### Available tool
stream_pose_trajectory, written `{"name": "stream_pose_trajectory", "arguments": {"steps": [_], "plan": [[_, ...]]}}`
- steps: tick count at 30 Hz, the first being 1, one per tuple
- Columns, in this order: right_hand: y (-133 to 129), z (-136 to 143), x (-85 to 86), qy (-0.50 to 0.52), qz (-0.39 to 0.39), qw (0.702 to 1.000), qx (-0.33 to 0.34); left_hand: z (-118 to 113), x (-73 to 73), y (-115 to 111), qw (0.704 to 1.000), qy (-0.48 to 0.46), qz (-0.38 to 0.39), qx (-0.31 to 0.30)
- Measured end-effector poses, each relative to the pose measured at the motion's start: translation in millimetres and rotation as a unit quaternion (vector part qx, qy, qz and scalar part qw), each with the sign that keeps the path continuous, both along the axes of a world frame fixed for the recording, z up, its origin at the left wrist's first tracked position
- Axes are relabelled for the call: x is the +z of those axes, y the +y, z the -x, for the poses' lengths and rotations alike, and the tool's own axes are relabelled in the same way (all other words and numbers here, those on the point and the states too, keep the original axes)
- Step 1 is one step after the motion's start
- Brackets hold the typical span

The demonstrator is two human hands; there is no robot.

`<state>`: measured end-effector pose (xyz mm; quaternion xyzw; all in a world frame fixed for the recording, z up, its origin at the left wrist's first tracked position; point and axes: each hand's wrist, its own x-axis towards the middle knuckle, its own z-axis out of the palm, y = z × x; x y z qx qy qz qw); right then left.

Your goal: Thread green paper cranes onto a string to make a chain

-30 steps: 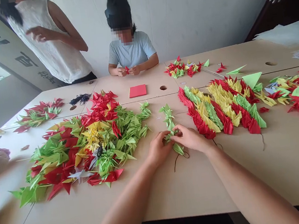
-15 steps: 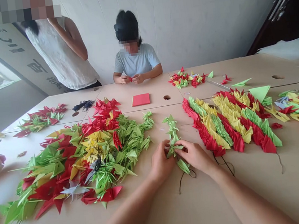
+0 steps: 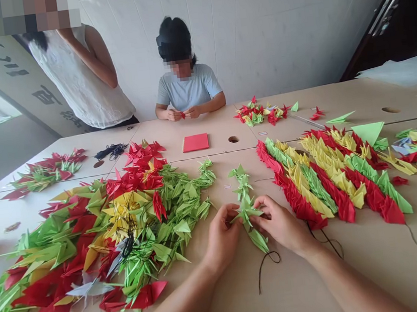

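Observation:
A light green paper crane (image 3: 246, 210) is pinched by its two sides between my hands, above the table. My left hand (image 3: 223, 230) grips one tip of it with thumb and fingers, and my right hand (image 3: 277, 222) grips the opposite tip. The crane belongs to a short green string of folded cranes (image 3: 240, 178) that stretches away from me. Below it hangs another green crane (image 3: 259, 241), and a dark cord (image 3: 259, 271) curls out from its near end onto the table.
Left lies a large heap of red, green, yellow and grey cranes (image 3: 84, 232). To the right, crane garlands (image 3: 325, 177) lie side by side. A red paper stack (image 3: 195, 142) and dark cord bundle (image 3: 112, 151) sit farther back. Across the table one person (image 3: 188, 90) folds red paper; another (image 3: 81, 80) stands.
My hands have moved slightly apart, spreading the green crane's tips wider. The view has shifted a little. A blurred hand at the left edge has mostly gone out of view.

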<state>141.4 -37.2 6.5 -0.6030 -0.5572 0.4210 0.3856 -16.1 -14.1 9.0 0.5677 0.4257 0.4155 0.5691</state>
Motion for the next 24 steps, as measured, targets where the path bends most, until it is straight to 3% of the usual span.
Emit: {"name": "stream_pose_trajectory", "arguments": {"steps": [11, 24], "plan": [[1.2, -2.9, 4.7, 0.033, 0.011, 0.998, 0.048, 2.1, -0.2, 0.6, 0.998, -0.048, 0.034, -0.017], [3.6, -7.3, -3.8, 0.110, 0.029, 0.992, 0.046, 0.9, -1.9, -2.2, 0.998, -0.026, -0.004, -0.055]]}}
